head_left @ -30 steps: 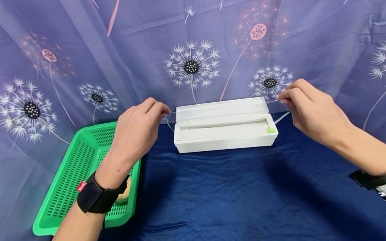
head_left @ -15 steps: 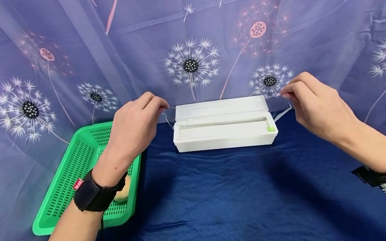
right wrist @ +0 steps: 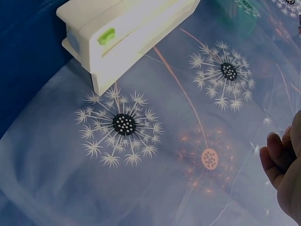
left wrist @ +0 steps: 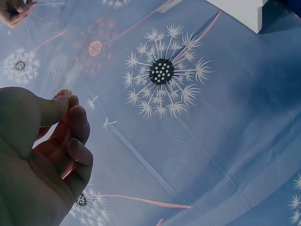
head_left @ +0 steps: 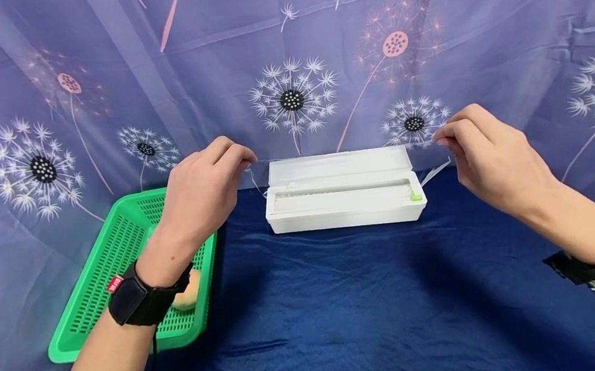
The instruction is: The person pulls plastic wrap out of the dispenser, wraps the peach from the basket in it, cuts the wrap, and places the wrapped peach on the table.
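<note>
A white cling film dispenser box [head_left: 347, 219] stands with its lid [head_left: 339, 166] up at the back of the table. A small green slide cutter [head_left: 415, 196] sits at its right end. Behind and above the box, clear cling film [head_left: 436, 172] is stretched between both hands, hardly visible except for its edges and folds. My left hand [head_left: 202, 189] pinches its left corner between thumb and fingers, as the left wrist view also shows. The right hand [head_left: 496, 158] pinches the opposite corner; the right wrist view shows only part of that hand [right wrist: 284, 165], without the pinch.
A green plastic basket [head_left: 105, 272] stands at the left, partly under my left forearm. In it lies a pale, rounded thing [head_left: 188, 294], half hidden by the wrist strap. A dandelion-patterned curtain [head_left: 282, 42] hangs right behind the box. Dark blue cloth [head_left: 332, 309] covers the table.
Both hands have risen slightly and moved a little apart, still holding the film. Its upper edge has come up from the lid's level to about the lid's top. The box stays put.
</note>
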Tool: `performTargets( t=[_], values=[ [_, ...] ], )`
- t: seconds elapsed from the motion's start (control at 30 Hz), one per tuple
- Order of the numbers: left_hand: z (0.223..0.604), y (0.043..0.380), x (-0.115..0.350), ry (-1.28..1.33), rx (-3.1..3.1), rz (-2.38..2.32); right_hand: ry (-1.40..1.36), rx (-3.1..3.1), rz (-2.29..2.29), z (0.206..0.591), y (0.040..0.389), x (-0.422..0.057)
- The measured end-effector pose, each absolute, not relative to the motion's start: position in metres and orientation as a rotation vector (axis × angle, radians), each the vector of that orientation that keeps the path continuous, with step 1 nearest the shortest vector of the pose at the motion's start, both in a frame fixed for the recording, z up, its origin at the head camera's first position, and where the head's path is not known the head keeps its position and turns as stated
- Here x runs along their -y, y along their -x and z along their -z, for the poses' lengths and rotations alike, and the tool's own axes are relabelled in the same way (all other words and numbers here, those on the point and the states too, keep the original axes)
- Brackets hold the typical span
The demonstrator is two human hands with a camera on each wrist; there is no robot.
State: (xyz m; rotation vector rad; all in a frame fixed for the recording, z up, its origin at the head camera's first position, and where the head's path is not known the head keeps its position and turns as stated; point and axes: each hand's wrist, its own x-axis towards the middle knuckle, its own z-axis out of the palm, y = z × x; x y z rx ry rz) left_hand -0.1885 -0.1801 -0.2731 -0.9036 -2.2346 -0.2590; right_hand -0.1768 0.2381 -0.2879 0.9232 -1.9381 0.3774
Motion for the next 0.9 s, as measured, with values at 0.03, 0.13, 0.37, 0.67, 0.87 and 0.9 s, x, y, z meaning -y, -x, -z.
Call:
performTargets(
  t=[0.03,0.13,0.37,0.67,0.87,0.9],
  values=[
    [0.272,0.188,0.180,0.903,2.231,0.259,-0.921,1.939,-0.377,0.287,0.177,-0.238],
    [0.270,0.188,0.180,0.903,2.218,0.256,-0.915,1.938,-0.376,0.285,0.176,-0.238],
    [0.265,0.188,0.179,0.903,2.198,0.253,-0.890,1.927,-0.381,0.280,0.173,-0.238],
    [0.260,0.186,0.178,0.889,2.188,0.258,-0.875,1.923,-0.391,0.275,0.170,-0.235],
    [0.258,0.185,0.178,0.887,2.178,0.257,-0.861,1.910,-0.397,0.272,0.167,-0.233],
    [0.257,0.185,0.178,0.887,2.175,0.256,-0.856,1.907,-0.399,0.271,0.167,-0.233]
  ],
)
